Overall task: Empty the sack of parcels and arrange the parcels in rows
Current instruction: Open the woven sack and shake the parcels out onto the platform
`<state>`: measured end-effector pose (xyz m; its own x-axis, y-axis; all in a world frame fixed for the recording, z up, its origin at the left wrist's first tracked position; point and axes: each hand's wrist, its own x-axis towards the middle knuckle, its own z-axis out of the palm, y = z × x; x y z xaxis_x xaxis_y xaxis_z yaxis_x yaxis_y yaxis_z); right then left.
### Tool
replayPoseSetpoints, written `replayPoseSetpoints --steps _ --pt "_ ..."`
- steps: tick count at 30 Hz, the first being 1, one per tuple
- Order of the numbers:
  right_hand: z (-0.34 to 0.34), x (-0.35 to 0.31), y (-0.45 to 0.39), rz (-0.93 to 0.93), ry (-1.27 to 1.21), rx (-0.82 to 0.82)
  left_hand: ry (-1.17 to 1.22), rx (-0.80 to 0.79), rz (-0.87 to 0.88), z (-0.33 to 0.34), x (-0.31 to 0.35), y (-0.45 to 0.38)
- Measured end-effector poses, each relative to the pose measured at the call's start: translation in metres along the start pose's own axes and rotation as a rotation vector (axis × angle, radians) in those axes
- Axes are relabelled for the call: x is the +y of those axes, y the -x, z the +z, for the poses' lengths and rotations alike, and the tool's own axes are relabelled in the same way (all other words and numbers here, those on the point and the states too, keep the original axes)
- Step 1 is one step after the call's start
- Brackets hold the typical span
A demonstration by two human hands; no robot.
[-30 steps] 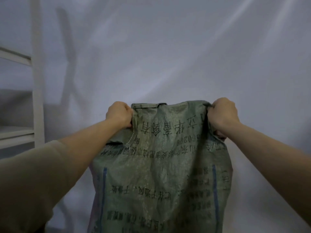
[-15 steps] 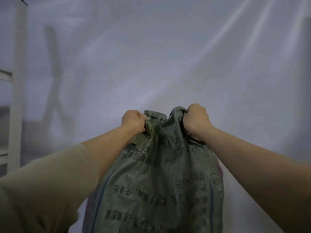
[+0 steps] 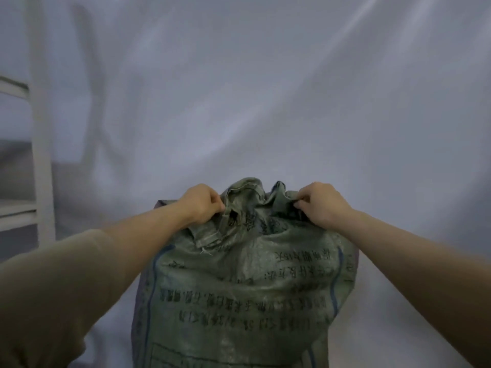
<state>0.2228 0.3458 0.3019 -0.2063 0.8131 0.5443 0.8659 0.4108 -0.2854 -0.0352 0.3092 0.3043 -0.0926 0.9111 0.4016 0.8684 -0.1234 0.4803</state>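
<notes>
1. My left hand (image 3: pixel 203 205) is closed in a fist on the bunched cloth at the top of the sack (image 3: pixel 239 282), and my right hand (image 3: pixel 322 205) is clenched on the gathered cloth at the other side. I hold it with both so the weight is shared and the top cannot slip.
2. The sack hangs straight below my hands, between my forearms. Its body bulges, so I judge it is full.
3. The printed writing on it reads upside down. I take that to mean I am gripping the bottom end, with the mouth pointing down so the parcels can drop out.
4. No parcels are in sight; whatever is inside is hidden by the cloth, and the lower end runs out of view.
5. Beyond my hands hangs a white sheet (image 3: pixel 292 102), and far off to the side of my left hand stands a white shelf (image 3: pixel 39 155).
6. Arranging rows has not begun.
</notes>
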Motion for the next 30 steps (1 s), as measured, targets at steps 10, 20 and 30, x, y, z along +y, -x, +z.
replayPoseSetpoints --steps 10,20,30 --pt "-0.007 -0.001 0.013 0.032 0.290 -0.033 -0.189 -0.012 0.079 -0.005 -0.033 0.008" --pt "0.000 0.014 0.026 0.025 0.406 -0.367 -0.204 0.134 -0.302 0.002 -0.076 0.003" --pt "0.009 0.012 0.026 -0.082 0.498 -0.258 0.185 0.301 -0.536 0.010 -0.112 -0.007"
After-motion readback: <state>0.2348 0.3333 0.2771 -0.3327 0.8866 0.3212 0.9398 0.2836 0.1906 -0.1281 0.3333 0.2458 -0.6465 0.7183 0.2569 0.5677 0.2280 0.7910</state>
